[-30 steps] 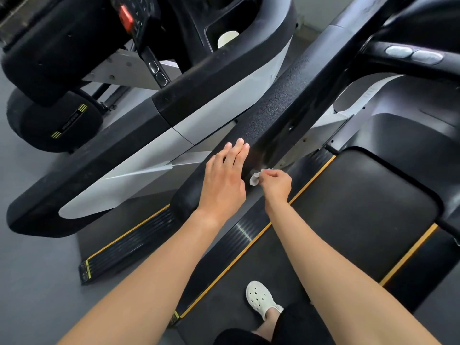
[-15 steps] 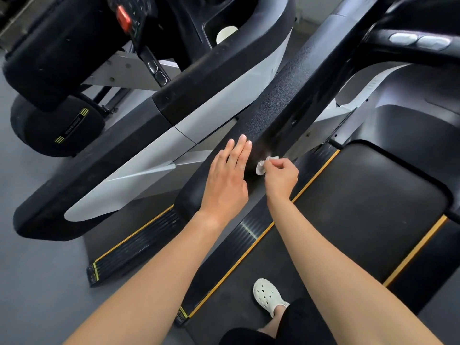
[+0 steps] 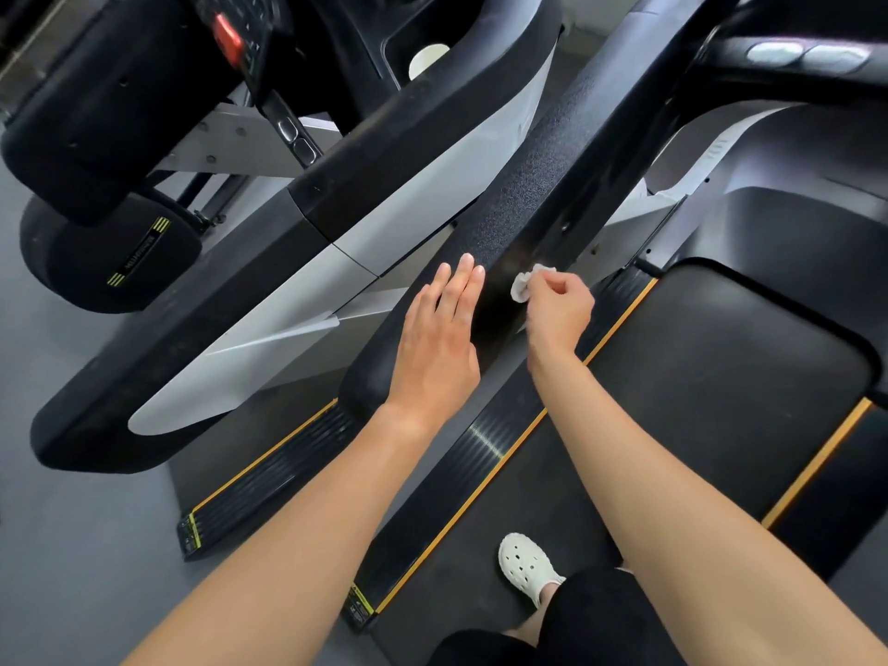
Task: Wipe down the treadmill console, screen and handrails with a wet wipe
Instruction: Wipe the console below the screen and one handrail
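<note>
The long black textured handrail [image 3: 543, 180] of my treadmill runs from lower centre up to the top right. My left hand [image 3: 439, 338] lies flat on its top with straight fingers. My right hand [image 3: 557, 307] pinches a small crumpled white wet wipe [image 3: 521, 286] and holds it against the rail's smooth inner side, just right of my left fingertips. The console is only partly in view at the top right, where two oval grey buttons [image 3: 807, 54] show.
A neighbouring treadmill with a black and white side rail [image 3: 365, 233] and a red stop button [image 3: 228, 33] stands close on the left. The black running belt [image 3: 696, 377] with yellow-edged side strips lies below. My foot in a white clog [image 3: 528, 567] stands on the belt.
My right hand has slid the wipe a little way up the handrail's inner side. My left hand has stayed flat on the rail, shifting up slightly along with it.
</note>
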`<action>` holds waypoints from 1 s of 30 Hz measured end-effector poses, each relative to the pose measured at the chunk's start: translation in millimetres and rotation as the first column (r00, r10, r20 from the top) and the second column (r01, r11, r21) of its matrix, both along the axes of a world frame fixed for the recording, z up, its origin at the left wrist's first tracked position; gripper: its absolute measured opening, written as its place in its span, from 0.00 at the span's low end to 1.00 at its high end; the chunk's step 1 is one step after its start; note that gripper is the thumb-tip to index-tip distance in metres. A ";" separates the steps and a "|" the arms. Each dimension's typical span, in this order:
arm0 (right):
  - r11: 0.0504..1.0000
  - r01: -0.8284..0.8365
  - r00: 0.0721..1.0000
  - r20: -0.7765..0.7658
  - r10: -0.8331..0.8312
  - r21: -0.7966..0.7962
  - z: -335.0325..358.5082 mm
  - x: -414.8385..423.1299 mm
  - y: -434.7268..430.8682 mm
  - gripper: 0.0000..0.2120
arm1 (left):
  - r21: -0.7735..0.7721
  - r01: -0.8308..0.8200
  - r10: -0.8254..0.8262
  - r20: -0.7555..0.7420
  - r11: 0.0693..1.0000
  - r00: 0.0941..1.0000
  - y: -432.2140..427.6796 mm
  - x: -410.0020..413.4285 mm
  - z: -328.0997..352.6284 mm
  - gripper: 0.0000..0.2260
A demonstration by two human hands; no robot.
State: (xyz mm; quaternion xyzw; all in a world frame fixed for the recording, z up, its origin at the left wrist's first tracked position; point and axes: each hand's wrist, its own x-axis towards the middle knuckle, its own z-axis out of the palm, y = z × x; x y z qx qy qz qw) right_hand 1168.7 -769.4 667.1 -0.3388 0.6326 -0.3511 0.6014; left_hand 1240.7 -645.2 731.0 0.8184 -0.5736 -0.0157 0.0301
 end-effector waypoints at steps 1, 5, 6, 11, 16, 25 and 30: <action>1.000 -0.010 1.000 -0.018 0.010 -0.002 -6.0 0.6 7.5 0.05 | 0.000 -0.001 0.001 -0.003 1.000 1.000 -0.2 0.0 0.4 0.40; 0.977 -0.157 0.982 -0.082 0.170 0.142 -38.4 -1.4 38.3 0.07 | 0.017 -0.015 0.016 -0.020 1.000 1.000 -1.9 -0.8 2.3 0.39; 0.967 -0.185 0.975 -0.092 0.203 0.176 -42.3 -1.8 42.4 0.07 | 0.022 -0.018 0.018 -0.018 1.000 1.000 -2.5 -1.0 2.8 0.39; 0.993 -0.103 0.990 -0.094 0.107 0.053 -18.9 -4.2 23.4 0.07 | 0.021 -0.026 0.026 0.007 0.999 1.000 -3.4 -3.2 3.3 0.39; 0.979 0.005 1.000 0.023 -0.001 -0.203 27.5 1.9 -12.7 0.11 | 0.001 -0.050 0.050 0.015 0.999 0.999 -5.1 -6.7 3.7 0.39; 0.975 -0.221 0.959 -0.179 0.219 0.009 -9.4 -9.2 13.4 0.10 | 0.049 -0.123 0.118 0.092 0.991 0.989 -17.4 -14.4 11.0 0.34; 0.981 -0.192 0.968 -0.168 0.187 -0.016 6.0 -12.1 -10.6 0.09 | 0.019 -0.141 0.137 0.121 0.990 0.983 -22.5 -18.0 11.4 0.29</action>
